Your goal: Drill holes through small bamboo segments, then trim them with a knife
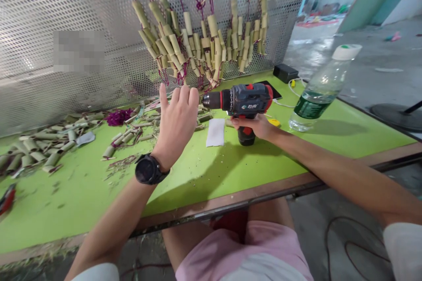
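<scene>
The dark, red-trimmed cordless drill point(252, 100) points left, upright.

A craft workshop, shown by the drill point(249, 100), cut stalks point(30, 145) and strung bundles point(217, 52)

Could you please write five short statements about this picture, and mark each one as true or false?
1. The right hand grips a dark grey-and-red cordless drill. True.
2. The clear plastic bottle with a white cap lies on its side. False: it stands on its base.
3. A black round-faced wristwatch is on the right wrist. False: it is on the left wrist.
4. Pale green bamboo tubes hang in front of a grey perforated metal panel. True.
5. The tabletop is dark blue. False: it is bright green.
</scene>
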Motion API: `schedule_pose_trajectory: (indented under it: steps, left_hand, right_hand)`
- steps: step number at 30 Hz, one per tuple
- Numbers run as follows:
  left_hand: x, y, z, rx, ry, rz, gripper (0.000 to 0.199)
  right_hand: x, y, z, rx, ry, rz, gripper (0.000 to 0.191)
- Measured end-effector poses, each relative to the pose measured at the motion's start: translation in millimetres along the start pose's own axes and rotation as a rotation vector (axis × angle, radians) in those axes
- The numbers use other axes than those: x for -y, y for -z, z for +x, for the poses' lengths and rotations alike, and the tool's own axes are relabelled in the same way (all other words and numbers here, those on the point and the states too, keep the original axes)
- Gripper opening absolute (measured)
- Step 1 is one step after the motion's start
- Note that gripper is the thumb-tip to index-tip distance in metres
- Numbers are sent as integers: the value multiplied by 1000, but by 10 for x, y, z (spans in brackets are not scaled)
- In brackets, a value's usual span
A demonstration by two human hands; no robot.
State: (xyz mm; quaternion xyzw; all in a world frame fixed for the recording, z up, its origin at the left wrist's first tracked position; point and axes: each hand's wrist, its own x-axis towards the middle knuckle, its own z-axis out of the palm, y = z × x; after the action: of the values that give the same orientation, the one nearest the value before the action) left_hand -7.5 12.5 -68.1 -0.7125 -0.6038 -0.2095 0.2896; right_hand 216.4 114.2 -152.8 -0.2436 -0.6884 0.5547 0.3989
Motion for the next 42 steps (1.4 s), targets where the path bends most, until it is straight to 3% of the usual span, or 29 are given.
schedule_pose_trajectory:
  steps: [29, 42]
  left_hand:
    - [21, 21, -3, 31, 4, -47, 42]
    - [-38, 11, -10, 44, 31, -79, 34]
  right_hand:
    - [37, -6, -21, -24, -13, -62, 34]
    - [25, -10, -10, -15, 6, -10, 32]
